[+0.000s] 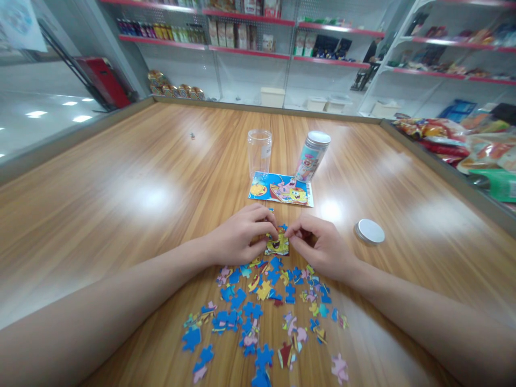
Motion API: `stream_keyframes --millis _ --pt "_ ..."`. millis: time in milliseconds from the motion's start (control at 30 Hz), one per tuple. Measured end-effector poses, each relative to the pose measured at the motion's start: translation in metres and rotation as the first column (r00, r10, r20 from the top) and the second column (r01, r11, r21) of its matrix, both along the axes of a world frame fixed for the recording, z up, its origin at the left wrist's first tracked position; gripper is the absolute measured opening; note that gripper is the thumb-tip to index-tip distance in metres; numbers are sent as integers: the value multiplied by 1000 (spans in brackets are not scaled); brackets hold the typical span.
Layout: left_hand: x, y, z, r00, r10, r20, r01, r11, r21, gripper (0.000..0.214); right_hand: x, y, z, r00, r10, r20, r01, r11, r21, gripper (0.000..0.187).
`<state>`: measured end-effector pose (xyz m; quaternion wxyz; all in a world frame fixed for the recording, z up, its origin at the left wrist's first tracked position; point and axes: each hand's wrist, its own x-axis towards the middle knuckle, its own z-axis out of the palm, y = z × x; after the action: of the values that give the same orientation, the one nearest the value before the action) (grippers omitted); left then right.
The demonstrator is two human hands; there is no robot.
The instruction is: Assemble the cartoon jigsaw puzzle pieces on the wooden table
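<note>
A small joined section of jigsaw puzzle (pixel 276 247), with a yellow grinning cartoon face, lies flat between my hands. My left hand (pixel 245 234) curls over its left side, thumb and fingers gripping the edge. At its right edge, my right hand (pixel 316 242) is closed in a pinch with the fingertips at a puzzle piece, mostly hidden. Loose jigsaw pieces (pixel 264 290), largely blue with some pink and yellow, are scattered nearer to me. Just beyond my hands lies the picture card (pixel 281 189) with a cartoon scene.
A clear open jar (pixel 259 153) and a lidded printed canister (pixel 312 156) stand behind the card. To the right, a round silver lid (pixel 370 231) lies on the wooden table (pixel 193 183). Packaged snacks (pixel 455 142) fill the right side; stocked shelves (pixel 250 52) line the back.
</note>
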<state>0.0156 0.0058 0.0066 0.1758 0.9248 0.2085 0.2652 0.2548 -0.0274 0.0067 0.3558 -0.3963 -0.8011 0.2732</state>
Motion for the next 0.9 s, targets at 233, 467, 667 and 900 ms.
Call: stream_keyframes --millis 233,467,667,900 --pt "0 0 -2 1000 -2 2 2 1000 -4 26 0 1 -2 1000 -2 2 2 1000 -9 9" --pt "0 0 -1 1000 -2 18 2 1000 -8 24 -4 -19 14 960 258 113 -278 932 234 17" --pt "2 -1 0 999 6 32 -6 1000 -11 24 -21 -53 23 673 627 393 -715 688 126 38" --pt "1 0 -1 1000 12 29 -12 1000 -3 24 -21 -49 25 656 648 387 -720 692 61 33"
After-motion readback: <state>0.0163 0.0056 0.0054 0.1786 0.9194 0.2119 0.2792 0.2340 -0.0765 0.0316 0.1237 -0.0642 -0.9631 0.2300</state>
